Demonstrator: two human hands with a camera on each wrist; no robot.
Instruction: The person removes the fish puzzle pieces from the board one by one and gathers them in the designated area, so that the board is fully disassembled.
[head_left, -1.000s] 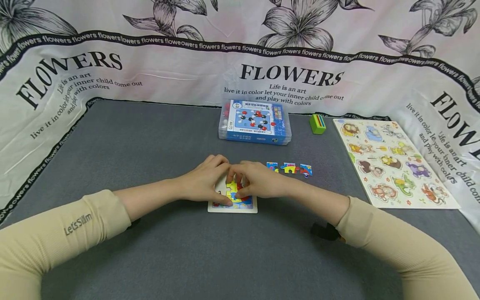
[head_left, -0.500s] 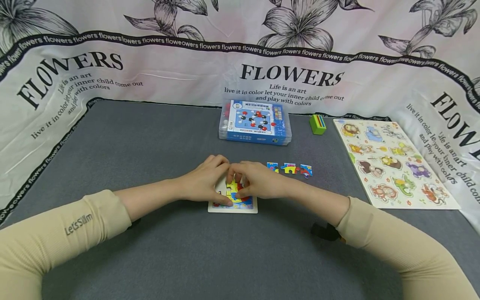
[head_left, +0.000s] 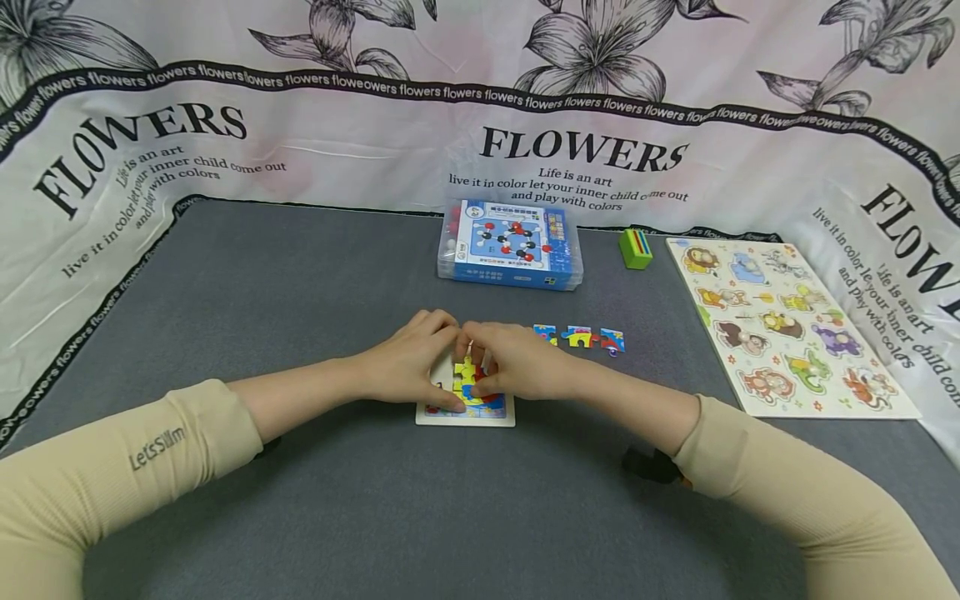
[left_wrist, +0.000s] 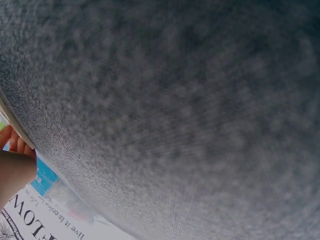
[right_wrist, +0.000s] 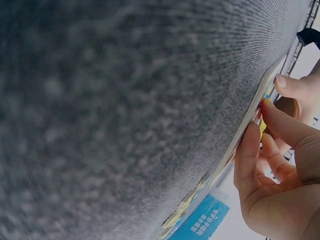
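A small jigsaw board with a pale rim lies flat on the grey cloth, partly filled with yellow, red and blue pieces. My left hand holds its left side, thumb across the picture near the front and fingers toward the back. From the right, my right hand bends over the board, thumb and forefinger pinching at a puzzle piece that they mostly hide. A bit of yellow shows by those fingertips in the right wrist view. Only part of a hand appears at the left wrist view's edge.
Three loose puzzle pieces lie in a row right of the board. Behind stand a clear box with a blue label and a green striped block. A large animal puzzle board lies at the right, before the flower-printed cloth.
My right hand's fingers have shifted slightly over the board, showing a little more of the yellow pieces. The left hand, board and loose pieces stay where they were.
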